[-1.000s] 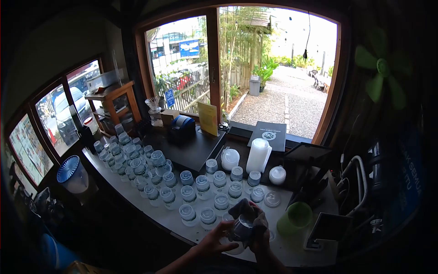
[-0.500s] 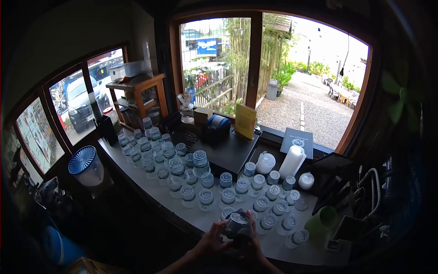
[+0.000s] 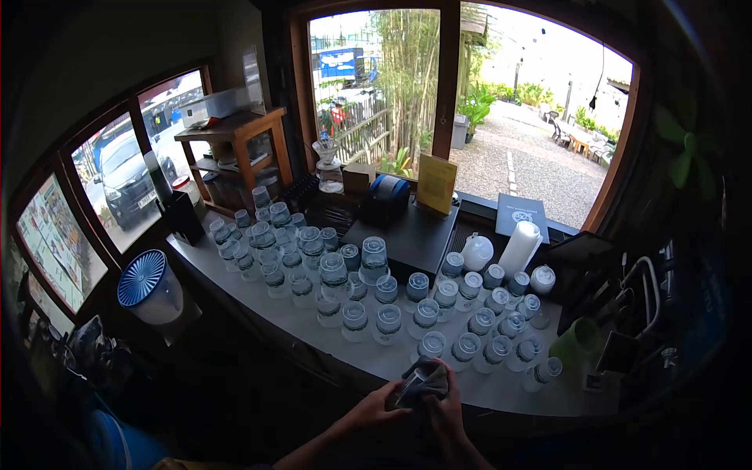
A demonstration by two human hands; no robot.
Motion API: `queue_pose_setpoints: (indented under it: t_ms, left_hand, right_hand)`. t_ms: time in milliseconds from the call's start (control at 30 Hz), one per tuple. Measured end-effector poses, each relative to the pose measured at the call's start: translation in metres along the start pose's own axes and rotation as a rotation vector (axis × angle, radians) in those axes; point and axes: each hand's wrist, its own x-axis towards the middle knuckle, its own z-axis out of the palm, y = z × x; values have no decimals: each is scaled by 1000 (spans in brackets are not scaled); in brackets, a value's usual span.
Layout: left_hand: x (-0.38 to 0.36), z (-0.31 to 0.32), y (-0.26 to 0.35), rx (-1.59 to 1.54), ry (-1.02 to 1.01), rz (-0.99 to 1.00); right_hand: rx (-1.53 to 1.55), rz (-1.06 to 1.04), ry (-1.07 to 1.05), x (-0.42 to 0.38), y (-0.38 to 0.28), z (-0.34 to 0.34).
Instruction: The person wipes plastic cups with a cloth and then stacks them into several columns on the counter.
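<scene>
Near the counter's front edge, my left hand [image 3: 379, 404] is closed round the left side of a clear glass [image 3: 410, 385]. A dark grey cloth [image 3: 431, 379] lies against the glass, and my right hand [image 3: 445, 407] grips it from the right. The glass is tilted and partly covered by the cloth and my fingers. Just beyond my hands, an upside-down glass [image 3: 432, 345] stands on the grey counter [image 3: 313, 352] among many other upturned glasses, some stacked in twos.
A black box [image 3: 403, 239] holds a yellow sign [image 3: 436, 185] at the back. To its right stand a white roll [image 3: 520, 247] and a round white container [image 3: 477, 253]. A green cup [image 3: 576, 340] is at the right; a blue-lidded bin [image 3: 149, 290] stands left.
My hands have turned the glass and tilted it, and the cloth now covers more of its right side. The view has shifted, so the counter's glasses appear higher or further right.
</scene>
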Motion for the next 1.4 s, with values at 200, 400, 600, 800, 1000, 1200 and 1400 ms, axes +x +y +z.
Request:
queue_pose_setpoints:
  t_ms: [200,400,600,800,1000,1200,1400]
  left_hand:
    - [11,12,-41,233,614,320]
    - [25,25,-46,113,314,370]
    - [41,66,0,-130,-280,235]
    - [91,99,29,-70,-538,254]
    - [130,138,25,-249,-291,223]
    - [175,162,38,-280,-116,303]
    - [199,180,47,-86,82,386]
  right_hand:
    - [-455,-26,-2,-28,26,33]
    - [-266,-38,87,-30,40,-3]
    - [280,-21,241,-19,-7,-77]
    - [142,-139,459,-30,-31,-157]
    - [-602,-678,934,-38,-125,-234]
    - [-1279,-858,618,-16,-201,-314]
    - [-1712,-189,36,20,-204,-365]
